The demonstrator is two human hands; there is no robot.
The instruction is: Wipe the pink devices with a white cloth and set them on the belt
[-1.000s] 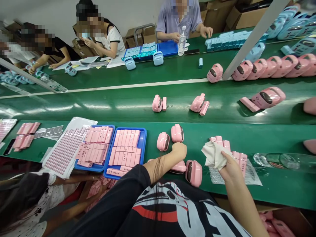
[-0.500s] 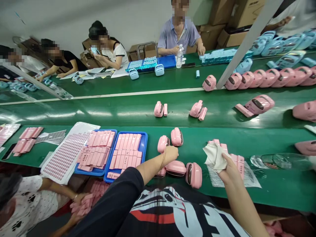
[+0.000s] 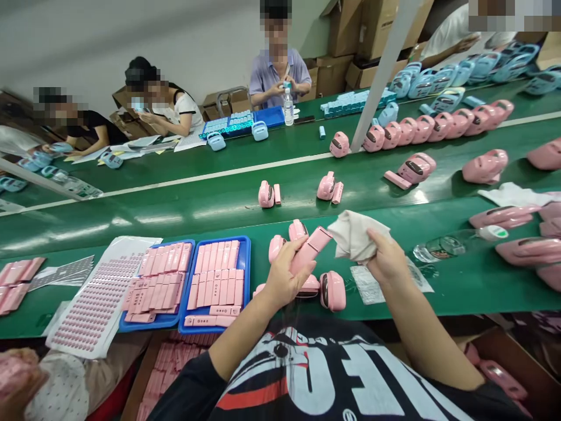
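My left hand [image 3: 284, 275] is closed around a flat pink plastic bar [image 3: 312, 247], tilted up to the right, with a dark line across it near its upper end. In my right hand [image 3: 388, 257] a crumpled white cloth [image 3: 356, 235] is pinched, close beside the tip of the bar. Several rounded pink plastic housings [image 3: 333, 290] stand on the green bench around and behind my left hand, which partly hides them. Below the cloth and right wrist lies a clear plastic bag [image 3: 367, 286].
To the left are blue trays [image 3: 248, 257] of pink bars and a sticker sheet [image 3: 99, 298]. A plastic bottle [image 3: 456, 244] lies on its side at right. Beyond runs a green conveyor [image 3: 197, 202] carrying pink housings. Co-workers sit opposite; another person's hands show at lower left.
My left hand has come up from among the pink housings and now holds a pink bar. My right hand has lifted the cloth toward it. The view has shifted right.
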